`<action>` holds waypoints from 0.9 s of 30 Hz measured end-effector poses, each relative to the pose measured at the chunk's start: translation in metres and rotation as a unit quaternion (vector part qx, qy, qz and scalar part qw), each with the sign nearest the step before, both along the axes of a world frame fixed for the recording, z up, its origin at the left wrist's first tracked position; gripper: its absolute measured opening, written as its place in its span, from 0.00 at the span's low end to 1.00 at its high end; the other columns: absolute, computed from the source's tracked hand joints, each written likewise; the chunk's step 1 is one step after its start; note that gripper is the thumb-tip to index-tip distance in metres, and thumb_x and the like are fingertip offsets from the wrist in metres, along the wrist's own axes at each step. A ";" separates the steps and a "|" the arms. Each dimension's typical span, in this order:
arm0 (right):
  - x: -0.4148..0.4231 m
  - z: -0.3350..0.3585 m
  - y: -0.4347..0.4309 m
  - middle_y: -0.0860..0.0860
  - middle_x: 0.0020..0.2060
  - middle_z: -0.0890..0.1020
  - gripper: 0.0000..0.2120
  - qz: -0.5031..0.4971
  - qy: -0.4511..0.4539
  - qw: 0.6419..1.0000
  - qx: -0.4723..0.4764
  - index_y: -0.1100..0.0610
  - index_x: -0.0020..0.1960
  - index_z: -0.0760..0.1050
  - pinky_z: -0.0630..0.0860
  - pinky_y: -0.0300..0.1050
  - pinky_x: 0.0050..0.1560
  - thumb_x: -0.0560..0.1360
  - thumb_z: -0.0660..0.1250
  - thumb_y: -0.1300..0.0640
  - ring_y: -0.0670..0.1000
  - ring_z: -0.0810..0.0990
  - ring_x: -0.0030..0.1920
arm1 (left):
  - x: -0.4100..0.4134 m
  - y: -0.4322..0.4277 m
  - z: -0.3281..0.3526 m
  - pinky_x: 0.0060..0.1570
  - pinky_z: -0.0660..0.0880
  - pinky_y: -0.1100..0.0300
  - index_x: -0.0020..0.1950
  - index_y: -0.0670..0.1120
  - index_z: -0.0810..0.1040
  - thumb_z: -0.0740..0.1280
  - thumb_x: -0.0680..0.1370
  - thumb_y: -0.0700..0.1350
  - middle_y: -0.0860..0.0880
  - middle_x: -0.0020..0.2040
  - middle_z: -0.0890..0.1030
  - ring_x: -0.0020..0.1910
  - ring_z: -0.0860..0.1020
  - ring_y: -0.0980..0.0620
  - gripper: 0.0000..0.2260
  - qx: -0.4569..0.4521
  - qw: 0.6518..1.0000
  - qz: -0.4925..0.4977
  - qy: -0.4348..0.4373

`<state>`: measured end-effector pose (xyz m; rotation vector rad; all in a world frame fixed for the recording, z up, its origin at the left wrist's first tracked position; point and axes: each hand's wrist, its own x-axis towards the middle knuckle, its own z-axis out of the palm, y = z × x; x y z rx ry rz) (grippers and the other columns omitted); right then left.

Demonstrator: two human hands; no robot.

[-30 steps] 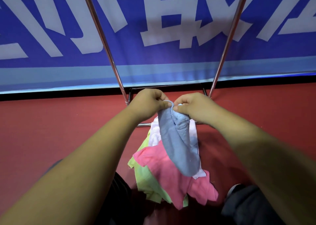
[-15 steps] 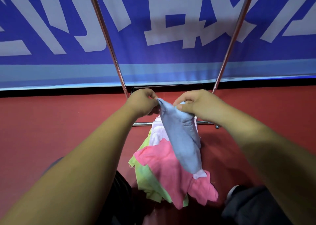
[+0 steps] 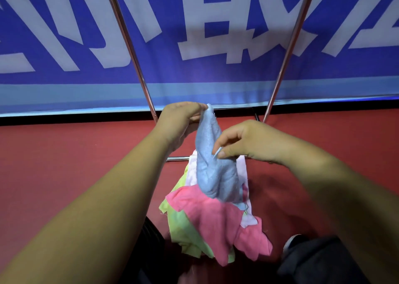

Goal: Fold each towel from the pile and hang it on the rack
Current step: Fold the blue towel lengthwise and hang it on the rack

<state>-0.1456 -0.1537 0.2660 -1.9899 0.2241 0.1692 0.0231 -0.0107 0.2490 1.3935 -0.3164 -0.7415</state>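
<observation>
Towel [image 3: 216,176], blue, hangs bunched between both hands above pile [image 3: 211,219]; left hand [image 3: 179,122] pinches its top corner with curled fingers [image 3: 194,109]; right hand [image 3: 244,141] pinches an edge lower down, thumb against forefinger; pile of pink, green and white towels lies on red floor [image 3: 64,165] at foot of rack [image 3: 138,71].

Right hand [image 3: 244,142] now lower on the blue towel [image 3: 216,176] (left hand [image 3: 179,119] higher).
</observation>
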 end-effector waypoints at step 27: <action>0.013 -0.016 -0.007 0.43 0.30 0.81 0.01 -0.263 -0.128 0.946 -0.141 0.50 0.49 0.85 0.70 0.30 0.36 0.79 0.75 0.56 0.37 0.75 0.31 | -0.009 -0.004 -0.011 0.45 0.77 0.55 0.47 0.47 0.78 0.77 0.73 0.35 0.50 0.38 0.82 0.38 0.78 0.53 0.12 0.118 0.946 -0.135 -0.270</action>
